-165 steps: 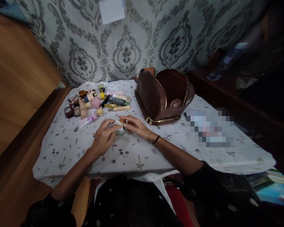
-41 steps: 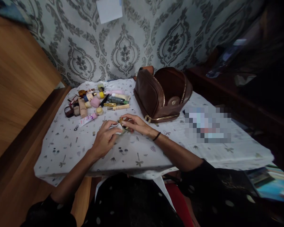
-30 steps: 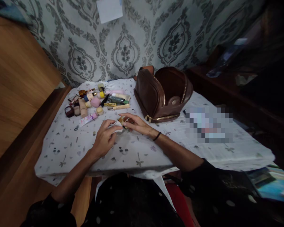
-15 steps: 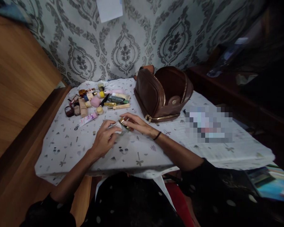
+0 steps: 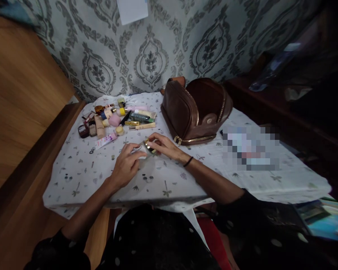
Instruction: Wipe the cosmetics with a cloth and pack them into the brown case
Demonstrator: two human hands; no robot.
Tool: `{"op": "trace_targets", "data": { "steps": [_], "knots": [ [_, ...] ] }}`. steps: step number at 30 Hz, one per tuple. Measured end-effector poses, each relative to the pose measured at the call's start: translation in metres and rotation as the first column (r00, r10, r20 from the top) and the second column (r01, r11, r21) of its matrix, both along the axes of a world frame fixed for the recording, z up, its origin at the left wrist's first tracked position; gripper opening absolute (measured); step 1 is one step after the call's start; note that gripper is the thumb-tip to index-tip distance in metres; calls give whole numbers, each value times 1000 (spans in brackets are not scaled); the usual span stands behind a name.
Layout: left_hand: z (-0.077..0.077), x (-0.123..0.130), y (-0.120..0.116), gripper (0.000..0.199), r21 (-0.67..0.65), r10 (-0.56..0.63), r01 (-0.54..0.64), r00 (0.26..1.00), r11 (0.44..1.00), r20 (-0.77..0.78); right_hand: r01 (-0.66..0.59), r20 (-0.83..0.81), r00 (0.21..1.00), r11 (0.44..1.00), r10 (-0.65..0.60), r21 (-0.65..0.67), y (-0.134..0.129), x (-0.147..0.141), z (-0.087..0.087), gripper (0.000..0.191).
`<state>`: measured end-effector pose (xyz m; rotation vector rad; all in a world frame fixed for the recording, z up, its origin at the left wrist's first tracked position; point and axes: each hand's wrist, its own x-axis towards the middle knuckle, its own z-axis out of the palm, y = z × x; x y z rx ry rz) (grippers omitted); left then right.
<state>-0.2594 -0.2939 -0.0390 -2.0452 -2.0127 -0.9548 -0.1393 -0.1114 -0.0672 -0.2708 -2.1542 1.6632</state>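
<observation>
My left hand (image 5: 127, 163) is closed on a white cloth or tissue (image 5: 140, 150) above the front middle of the table. Just right of it, my right hand (image 5: 165, 146) has its fingers wrapped round a small jar with a gold lid (image 5: 150, 147). The jar is tilted and sits against the white piece, partly hidden by the fingers. Close behind my hands lie a small round yellowish pot (image 5: 119, 130) and a purple and white tube (image 5: 106, 140).
Several cosmetics, among them a pink sponge (image 5: 114, 120) and a green tube (image 5: 141, 118), lie at the back left. An open brown bag (image 5: 183, 112) stands behind my right hand. A blurred-out item (image 5: 250, 148) lies on the right of the patterned cloth (image 5: 169, 187).
The jar and its gold lid have turned and now show more between my hands, against the white piece. The view has shifted slightly.
</observation>
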Motion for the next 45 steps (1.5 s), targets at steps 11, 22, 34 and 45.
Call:
{"op": "trace_targets", "data": {
  "steps": [11, 22, 34, 45],
  "knots": [
    [-14, 10, 7, 39, 82, 15, -2, 987, 997, -158, 37, -4, 999, 998, -37, -56, 3, -3, -7, 44],
    [-26, 10, 11, 34, 239, 13, 122, 868, 963, -496, 34, -10, 999, 890, -44, -455, -2, -5, 3, 41],
    [-10, 12, 14, 55, 311, 99, 19, 929, 950, -356, -134, -49, 990, 772, 133, -621, -8, -3, 6, 43],
    [11, 6, 22, 39, 20, 202, -235, 872, 972, 446, -224, -173, 974, 778, 149, -587, -5, 1, 4, 47]
  ]
}}
